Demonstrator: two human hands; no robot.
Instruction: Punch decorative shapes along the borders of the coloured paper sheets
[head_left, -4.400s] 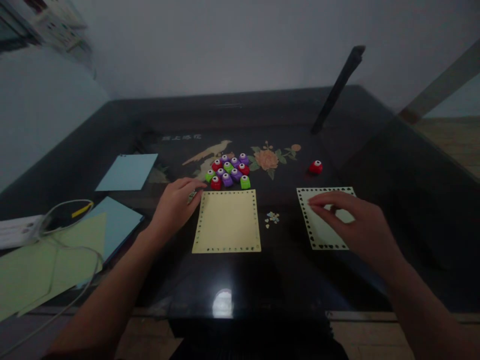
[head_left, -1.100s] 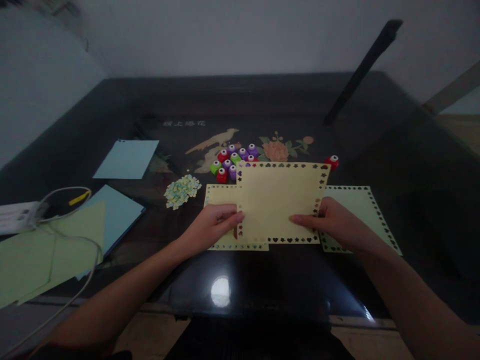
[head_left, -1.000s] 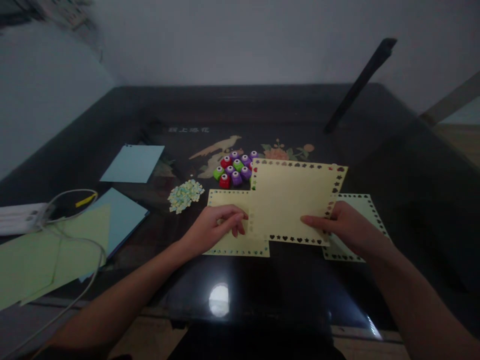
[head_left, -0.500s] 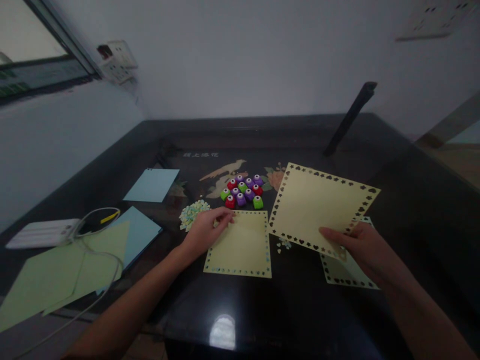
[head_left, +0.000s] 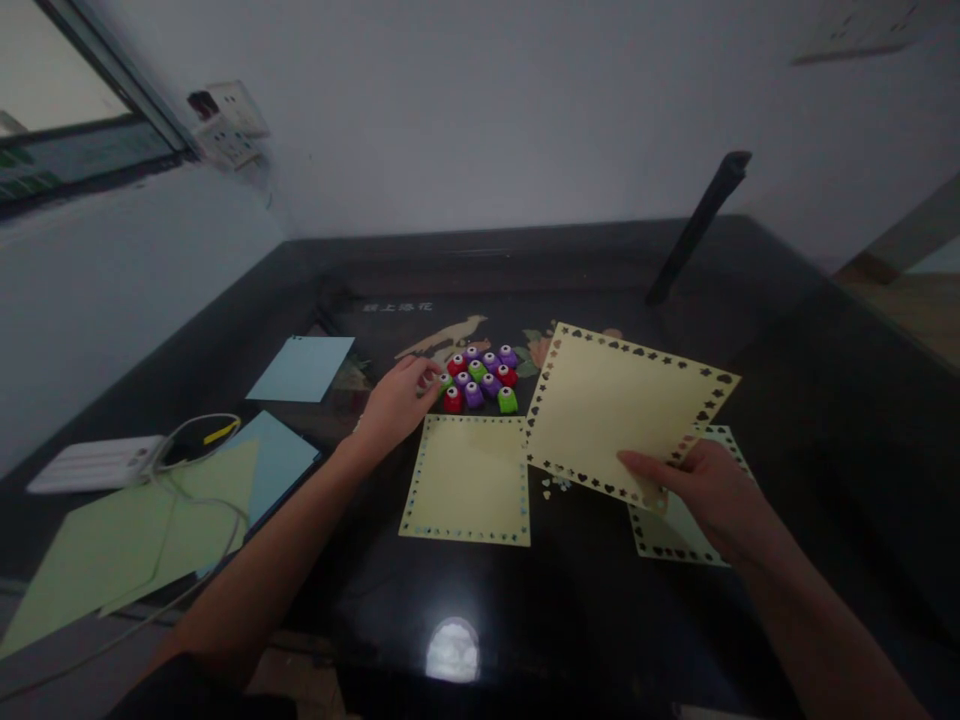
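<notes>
My right hand [head_left: 697, 480] pinches the lower edge of a yellow sheet [head_left: 619, 410] with punched shapes along its border, raised and tilted over the dark table. Under it, partly covered, lies a pale green punched sheet [head_left: 679, 530]. Another yellow sheet [head_left: 469, 480] with small holes round its edge lies flat in the middle. My left hand [head_left: 401, 400] is at the left side of a cluster of small red, green and purple punches [head_left: 480, 378], its fingers bent beside a green one. Whether the fingertips grip it is unclear. Small paper cutouts [head_left: 555, 485] lie between the sheets.
At the left are blue sheets [head_left: 301, 368], green sheets [head_left: 142, 540] and a white power strip [head_left: 94, 465] with a looped cable [head_left: 238, 510]. A black upright bar [head_left: 697, 228] rises at the table's back right. Wall sockets [head_left: 229, 130] are behind.
My left hand has moved up and left, off the middle yellow sheet's top edge to the punches, now covering the cutout pile. My right hand still holds its sheet, nearly unmoved.
</notes>
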